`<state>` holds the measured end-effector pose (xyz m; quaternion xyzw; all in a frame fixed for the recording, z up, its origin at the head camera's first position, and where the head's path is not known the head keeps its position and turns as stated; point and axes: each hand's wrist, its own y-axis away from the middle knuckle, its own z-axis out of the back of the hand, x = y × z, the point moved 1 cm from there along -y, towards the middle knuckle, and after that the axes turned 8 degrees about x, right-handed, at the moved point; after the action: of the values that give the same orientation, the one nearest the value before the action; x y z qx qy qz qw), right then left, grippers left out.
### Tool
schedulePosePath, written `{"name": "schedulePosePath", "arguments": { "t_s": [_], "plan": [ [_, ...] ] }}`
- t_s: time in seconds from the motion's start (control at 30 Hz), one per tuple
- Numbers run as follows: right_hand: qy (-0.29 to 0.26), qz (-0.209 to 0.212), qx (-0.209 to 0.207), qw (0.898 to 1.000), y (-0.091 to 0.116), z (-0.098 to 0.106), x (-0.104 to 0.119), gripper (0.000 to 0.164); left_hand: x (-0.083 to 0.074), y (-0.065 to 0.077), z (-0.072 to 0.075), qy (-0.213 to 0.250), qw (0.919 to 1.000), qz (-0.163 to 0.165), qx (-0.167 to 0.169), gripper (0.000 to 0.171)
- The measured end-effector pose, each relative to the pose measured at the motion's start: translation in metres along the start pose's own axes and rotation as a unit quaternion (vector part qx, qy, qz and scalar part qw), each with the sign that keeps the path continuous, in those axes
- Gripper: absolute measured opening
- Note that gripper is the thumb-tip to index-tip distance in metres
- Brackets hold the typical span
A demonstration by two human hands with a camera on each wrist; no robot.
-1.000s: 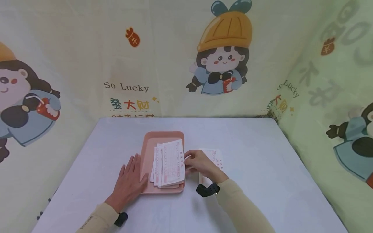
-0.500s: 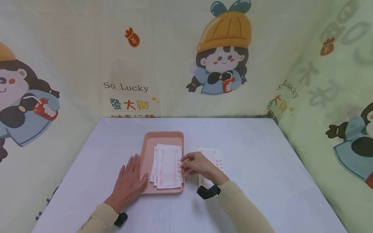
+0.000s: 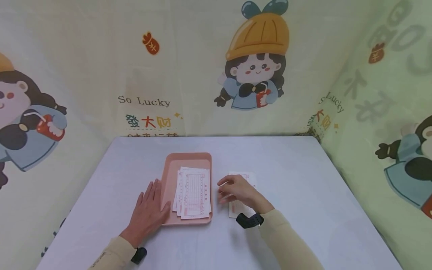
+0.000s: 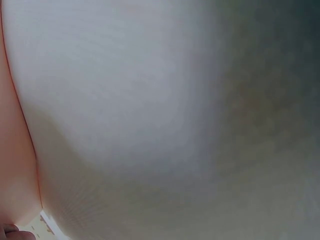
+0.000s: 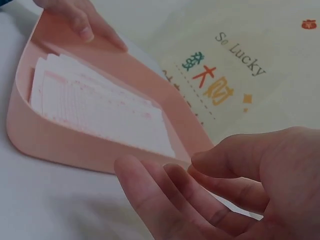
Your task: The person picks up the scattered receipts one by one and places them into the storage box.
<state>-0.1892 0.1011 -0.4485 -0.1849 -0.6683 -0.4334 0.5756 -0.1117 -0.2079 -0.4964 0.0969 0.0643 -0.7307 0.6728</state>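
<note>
My left hand [image 3: 147, 208] lies flat against the left edge of a pink tray [image 3: 171, 168], its fingers straight and thumb at the rim. In the tray rests a loosely overlapping stack of printed paper slips [image 3: 195, 193], white with red ruled lines. Just right of the tray hovers my right hand [image 3: 241, 191], fingers loosely bent with nothing between them. Beneath it, partly hidden, lies a second batch of the same slips [image 3: 235, 210] on the table. The right wrist view has the tray's near wall [image 5: 75, 147] behind my relaxed fingertips. Mostly blurred sleeve fills the left wrist view.
The white table [image 3: 290, 180] extends to the right and behind the tray. A printed cloth backdrop [image 3: 195, 82] with cartoon figures hangs along the back and sides. Black bands [image 3: 250, 220] are on both wrists.
A slip raised at an angle over the tray has come down flat on the stack. My right hand has let go of it and moved right, off the tray. The left hand stays put.
</note>
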Motion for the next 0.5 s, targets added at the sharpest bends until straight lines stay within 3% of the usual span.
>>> {"name": "schedulePosePath", "arguments": {
  "t_s": [0.5],
  "plan": [
    [0.006, -0.012, -0.042, 0.999, 0.014, 0.027, -0.008, 0.032, 0.002, 0.0, -0.001, 0.006, 1.0, -0.002, -0.002, 0.08]
  ]
}}
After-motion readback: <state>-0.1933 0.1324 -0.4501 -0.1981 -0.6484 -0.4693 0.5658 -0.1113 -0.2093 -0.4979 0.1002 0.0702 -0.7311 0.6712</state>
